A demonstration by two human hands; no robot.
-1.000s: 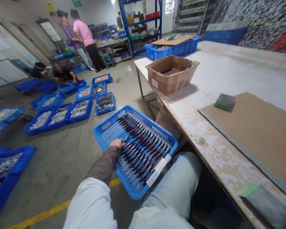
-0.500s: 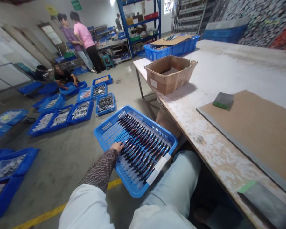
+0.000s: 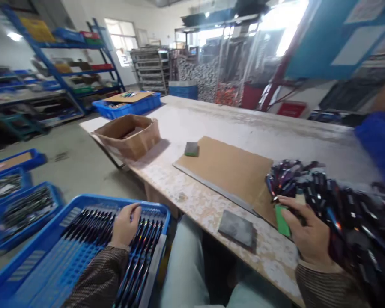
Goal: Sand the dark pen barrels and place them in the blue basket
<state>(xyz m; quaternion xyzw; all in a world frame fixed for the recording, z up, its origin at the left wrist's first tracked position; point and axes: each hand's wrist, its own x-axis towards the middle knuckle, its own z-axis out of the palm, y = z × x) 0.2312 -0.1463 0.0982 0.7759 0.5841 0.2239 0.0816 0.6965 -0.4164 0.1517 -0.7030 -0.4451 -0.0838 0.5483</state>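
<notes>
My left hand [image 3: 125,226] rests palm down on rows of dark pens [image 3: 141,256] laid side by side in a blue slotted tray [image 3: 38,261] at my lower left; its fingers curl loosely over the pens. On the table at the right, my right hand [image 3: 308,233] has its fingers spread against a heap of dark glossy pens [image 3: 336,205]. A green-edged pad [image 3: 281,220] lies just beside its fingers. Whether that hand grips any pen is not visible.
A brown board [image 3: 226,167] lies on the worn white table [image 3: 208,124], with a small dark pad [image 3: 191,149] at its far corner and a grey pad [image 3: 237,229] near the front edge. A cardboard box [image 3: 128,137] and a blue crate [image 3: 128,105] stand farther back. More blue trays [image 3: 19,205] sit on the floor.
The view has swung to the right, from the floor trays to the table. My right hand and the pen heap have come into sight. My left hand stays on the pens in the tray.
</notes>
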